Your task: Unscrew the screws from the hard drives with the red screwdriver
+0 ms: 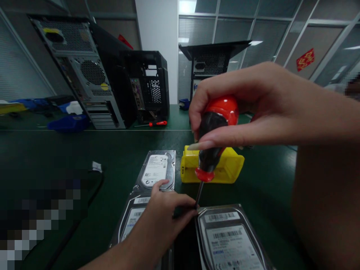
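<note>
My right hand (253,105) is wrapped round the red and black handle of a screwdriver (209,157), held upright with a slight tilt. Its thin shaft points down to the top left corner of a hard drive (229,240) lying label up at the lower right. There my left hand (165,213) has thumb and index finger closed together at the shaft's tip; what they pinch is too small to make out. Beneath my left hand and wrist lies another hard drive (132,217), partly covered. Beyond it a third hard drive (156,168) rests close to my raised fingers.
A yellow plastic bin (233,168) stands behind the screwdriver. Computer cases (92,71) line the back of the green table (123,144), with a second screwdriver (157,123) before them. A blue bin (69,123) is at the left, and a black cable (95,195) runs nearer.
</note>
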Demonstrator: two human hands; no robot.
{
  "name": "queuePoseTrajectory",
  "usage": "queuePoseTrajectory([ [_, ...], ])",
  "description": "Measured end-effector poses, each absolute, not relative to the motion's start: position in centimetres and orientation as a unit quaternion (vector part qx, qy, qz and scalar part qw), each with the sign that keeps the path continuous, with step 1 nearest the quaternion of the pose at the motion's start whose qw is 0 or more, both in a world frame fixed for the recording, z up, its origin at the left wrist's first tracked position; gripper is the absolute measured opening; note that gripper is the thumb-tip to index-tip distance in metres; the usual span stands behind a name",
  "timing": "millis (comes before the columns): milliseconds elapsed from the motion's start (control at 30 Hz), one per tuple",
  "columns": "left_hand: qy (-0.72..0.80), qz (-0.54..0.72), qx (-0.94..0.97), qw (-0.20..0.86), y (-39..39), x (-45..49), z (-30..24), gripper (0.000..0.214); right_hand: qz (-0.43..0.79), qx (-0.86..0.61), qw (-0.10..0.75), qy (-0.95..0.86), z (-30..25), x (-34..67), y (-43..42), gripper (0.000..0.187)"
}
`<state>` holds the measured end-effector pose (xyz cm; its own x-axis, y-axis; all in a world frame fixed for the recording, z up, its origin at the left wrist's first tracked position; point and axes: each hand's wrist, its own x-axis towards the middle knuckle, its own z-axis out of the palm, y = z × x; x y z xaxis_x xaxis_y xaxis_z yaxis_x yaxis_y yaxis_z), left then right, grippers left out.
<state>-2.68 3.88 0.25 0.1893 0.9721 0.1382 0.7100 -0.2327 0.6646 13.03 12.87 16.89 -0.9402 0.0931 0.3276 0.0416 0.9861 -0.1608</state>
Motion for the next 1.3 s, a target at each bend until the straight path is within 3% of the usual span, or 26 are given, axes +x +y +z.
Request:
queuePoseTrajectory([
  [200, 0.551, 0.272, 0.768, 0.181, 3.6, -2.6, -0.3, 0.013, 0.01, -0.035, 0.18, -0.983, 16.8, 13.2, 12.9, 0.024],
  [567, 0.539, 0.272, 0.781, 0.157, 3.6, -2.8, -0.8, 0.016, 0.004, -0.039, 0.181, -0.983, 16.7, 13.1, 12.8, 0.027],
  [933, 0.544, 0.274, 0.772, 0.18, 3.9, -2.9, -0.8, 0.019, 0.037, -0.054, 0.191, -0.979, 16.7, 13.0, 12.5, 0.023],
  [1167, 0.53, 0.261, 0.792, 0.15, 3.7, -2.7, -1.0, 0.018, 0.182, -0.075, 0.177, -0.964, 16.5, 13.8, 12.3, 0.043],
  [1300, 0.531, 0.253, 0.793, 0.16, 3.7, -2.7, -0.8, 0.018, 0.171, -0.034, 0.182, -0.968, 16.7, 14.0, 12.6, 0.04],
])
